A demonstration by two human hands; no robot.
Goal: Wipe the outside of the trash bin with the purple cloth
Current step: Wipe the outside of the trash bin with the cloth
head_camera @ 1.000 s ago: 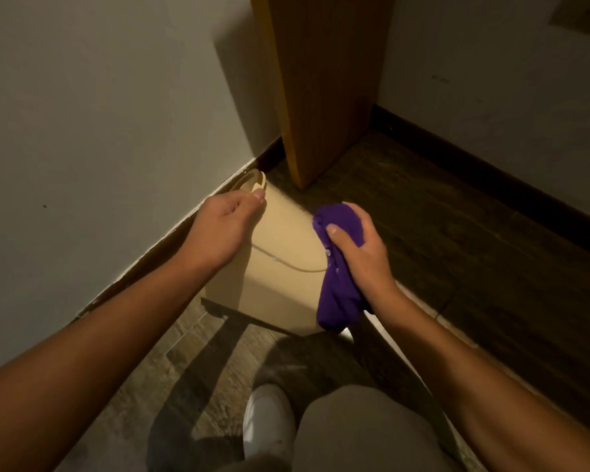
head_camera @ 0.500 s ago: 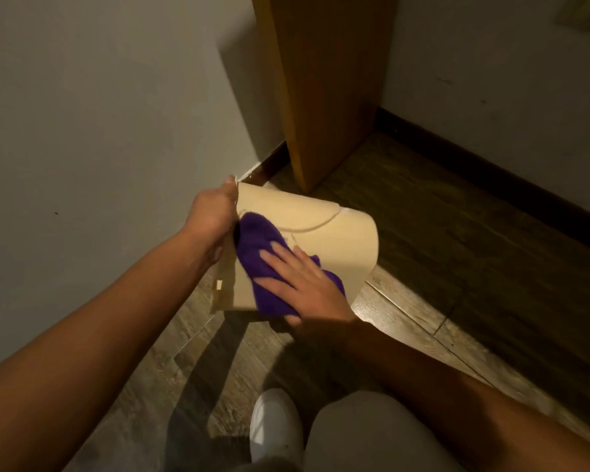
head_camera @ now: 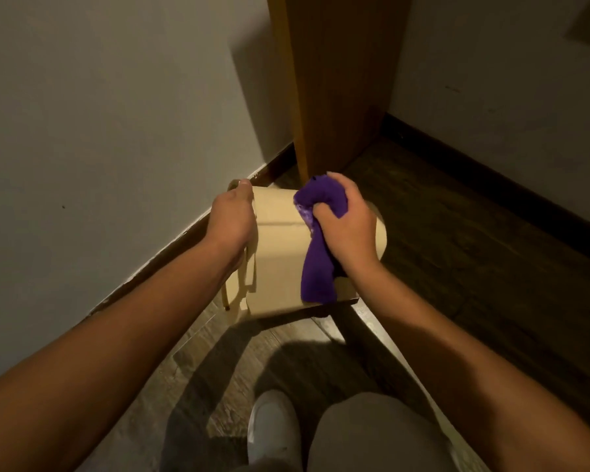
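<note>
Wood-plank floor (head_camera: 191, 369), wall corner | left hand (head_camera: 232, 219) grip clasps trash bin (head_camera: 280, 264) | right hand (head_camera: 346, 226) grip bunches purple cloth (head_camera: 317, 267)

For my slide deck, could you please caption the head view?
Left hand steadies a beige trash bin while the right hand wipes it with a bunched purple cloth.

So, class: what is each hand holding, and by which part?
The right hand grips the purple cloth by its bunched upper end, the rest hanging down. The left hand holds the beige trash bin by its far left edge.
</note>
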